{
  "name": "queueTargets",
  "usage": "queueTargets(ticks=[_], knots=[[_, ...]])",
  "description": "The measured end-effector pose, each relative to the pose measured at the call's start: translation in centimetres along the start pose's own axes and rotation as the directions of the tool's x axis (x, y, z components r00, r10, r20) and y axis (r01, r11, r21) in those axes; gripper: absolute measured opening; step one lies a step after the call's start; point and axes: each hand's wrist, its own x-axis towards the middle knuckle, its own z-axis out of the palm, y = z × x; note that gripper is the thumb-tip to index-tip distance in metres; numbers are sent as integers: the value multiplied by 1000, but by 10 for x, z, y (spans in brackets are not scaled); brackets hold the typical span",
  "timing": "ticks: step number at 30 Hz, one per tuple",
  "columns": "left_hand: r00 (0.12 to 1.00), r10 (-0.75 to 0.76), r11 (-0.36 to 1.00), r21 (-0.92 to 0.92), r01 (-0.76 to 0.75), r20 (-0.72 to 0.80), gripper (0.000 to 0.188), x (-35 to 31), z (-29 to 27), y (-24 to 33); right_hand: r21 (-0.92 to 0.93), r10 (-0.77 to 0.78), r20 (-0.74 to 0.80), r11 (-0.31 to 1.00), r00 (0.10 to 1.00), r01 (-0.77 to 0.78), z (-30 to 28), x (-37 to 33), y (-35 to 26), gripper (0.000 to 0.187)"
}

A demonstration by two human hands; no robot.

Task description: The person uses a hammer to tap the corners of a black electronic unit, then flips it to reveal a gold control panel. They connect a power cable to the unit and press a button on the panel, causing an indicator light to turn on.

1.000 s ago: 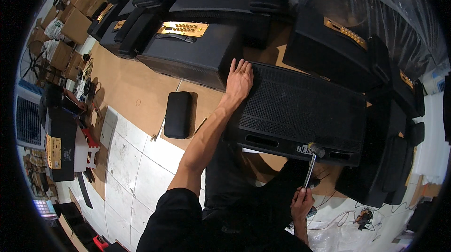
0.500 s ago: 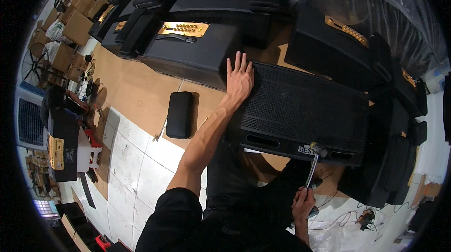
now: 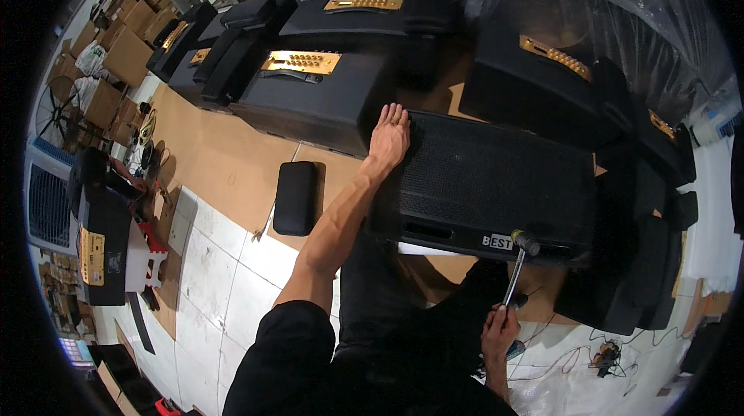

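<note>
Left hand (image 3: 390, 137): laid palm down at the cabinet's far-left corner, not closed around anything.
Right hand (image 3: 500, 331): clamped on the hammer (image 3: 514, 276), its head by the badge (image 3: 496, 242); contact I can't tell.
Speaker cabinet (image 3: 496, 176): grille up, right before the person.
Done: grille and badge look in place.
Left: perhaps some seating; no gap shows from here.

The fingers of the left hand (image 3: 389, 137), spread half a second ago, are now closer together. The hammer head (image 3: 525, 242) now covers less of the label (image 3: 496, 242).
</note>
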Motion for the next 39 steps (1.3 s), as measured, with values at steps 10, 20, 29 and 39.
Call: queueTargets(ticks=[10, 20, 29, 39], knots=[[978, 56, 983, 161, -90, 201, 43, 3, 1, -8, 80, -70, -77, 994, 995, 76, -7, -25, -11, 25], [990, -67, 997, 48, 61, 124, 43, -6, -6, 4, -46, -239, -66, 971, 969, 236, -3, -40, -11, 27], [853, -507, 789, -333, 516, 120, 61, -28, -42, 23, -99, -62, 171, 992, 983, 80, 22, 17, -88, 26], [762, -590, 711, -274, 647, 267, 43, -45, -51, 45, -363, -272, 409, 828, 871, 428, 170, 212, -162, 40]])
